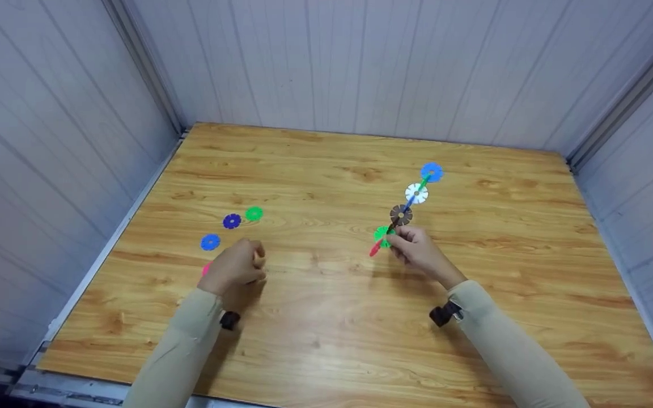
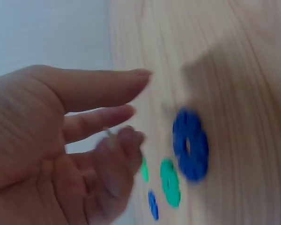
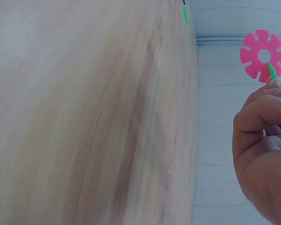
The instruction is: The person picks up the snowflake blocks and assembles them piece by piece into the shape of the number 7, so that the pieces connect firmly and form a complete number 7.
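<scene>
My right hand point(image 1: 420, 252) pinches the near end of a chain of interlocked slotted plastic discs point(image 1: 416, 193), held above the table. Along it a brown disc point(image 1: 401, 215), a white one and a blue disc point(image 1: 432, 172) face upward, with others edge-on between them. In the right wrist view a pink disc point(image 3: 249, 55) sits slotted onto a green one at my fingertips. My left hand point(image 1: 236, 266) hovers over the table's left side, thumb apart from the loosely bent fingers. A pale streak at its fingers is too blurred to tell. Under it, a blue disc point(image 2: 201, 152) lies flat.
Loose discs form a line on the left: a green disc point(image 1: 254, 208), a dark blue disc point(image 1: 227, 225), a lighter blue disc point(image 1: 204, 243) and a pink disc point(image 1: 206, 268) partly behind my left hand. Panelled walls point(image 1: 326, 68) border the wooden table point(image 1: 315, 317) behind and on both sides.
</scene>
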The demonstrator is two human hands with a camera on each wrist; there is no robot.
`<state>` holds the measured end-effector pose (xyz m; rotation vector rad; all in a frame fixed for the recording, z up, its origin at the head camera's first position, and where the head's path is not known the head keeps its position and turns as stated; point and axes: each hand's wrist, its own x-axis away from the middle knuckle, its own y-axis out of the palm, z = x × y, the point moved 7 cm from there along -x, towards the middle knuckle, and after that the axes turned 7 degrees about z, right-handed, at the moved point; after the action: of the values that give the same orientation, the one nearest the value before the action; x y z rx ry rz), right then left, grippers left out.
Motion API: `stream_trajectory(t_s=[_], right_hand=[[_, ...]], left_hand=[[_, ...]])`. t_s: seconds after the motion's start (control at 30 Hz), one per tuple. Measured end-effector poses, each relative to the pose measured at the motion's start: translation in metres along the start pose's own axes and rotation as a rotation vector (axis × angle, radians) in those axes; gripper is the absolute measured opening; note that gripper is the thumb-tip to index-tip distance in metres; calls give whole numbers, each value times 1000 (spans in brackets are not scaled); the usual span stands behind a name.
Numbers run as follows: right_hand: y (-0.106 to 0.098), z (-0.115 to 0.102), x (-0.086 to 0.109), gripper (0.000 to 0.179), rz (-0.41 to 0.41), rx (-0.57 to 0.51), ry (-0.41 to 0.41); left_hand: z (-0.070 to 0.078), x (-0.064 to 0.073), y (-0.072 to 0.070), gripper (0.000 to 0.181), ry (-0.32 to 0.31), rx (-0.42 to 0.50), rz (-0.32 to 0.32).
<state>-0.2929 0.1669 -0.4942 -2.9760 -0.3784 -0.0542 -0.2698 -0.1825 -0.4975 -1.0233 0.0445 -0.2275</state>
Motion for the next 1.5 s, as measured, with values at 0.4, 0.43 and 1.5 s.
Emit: stream_trajectory(t_s=[0.4, 0.43, 1.5], right_hand=[[-3, -1, 2, 30, 31, -26, -14], [-3, -1, 1, 30, 28, -27, -18], [1, -10, 1, 30, 3, -89, -45]], left_hand=[[-20, 10, 3, 27, -79, -6, 3], [-21, 11, 3, 27, -80, -1, 7], [90, -25, 59, 9, -16, 837, -3]])
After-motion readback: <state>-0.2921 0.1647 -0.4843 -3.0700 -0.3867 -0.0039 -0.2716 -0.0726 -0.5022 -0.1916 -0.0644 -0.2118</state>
